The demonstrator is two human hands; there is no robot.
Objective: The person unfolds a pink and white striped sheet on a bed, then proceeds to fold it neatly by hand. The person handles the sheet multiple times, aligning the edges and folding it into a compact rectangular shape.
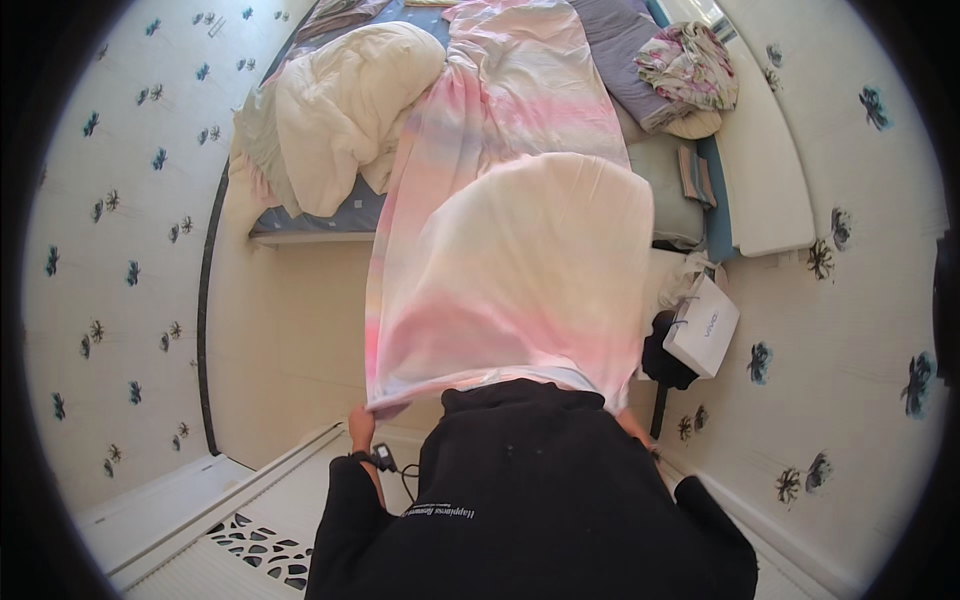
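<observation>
A large pink, cream and pale blue fabric cover (525, 247) stretches from the bed down to just in front of my body, its near part billowing upward. My left hand (361, 421) grips the cover's near left corner, with a dark band at that wrist. At the near right corner, my right hand (628, 421) is partly hidden behind the cloth and holds its edge. The far part of the cover lies over the bed. A bunched cream quilt (352, 112) rests to its left on a blue patterned sheet (322, 217).
Right of the cover are a grey-purple quilt (622, 60), a crumpled floral cloth (688, 67), a pillow (667, 187) and a folded striped cloth (697, 177). A white paper bag (703, 328) and a black item (666, 360) stand near the right wall. A white slatted panel (259, 547) is at lower left.
</observation>
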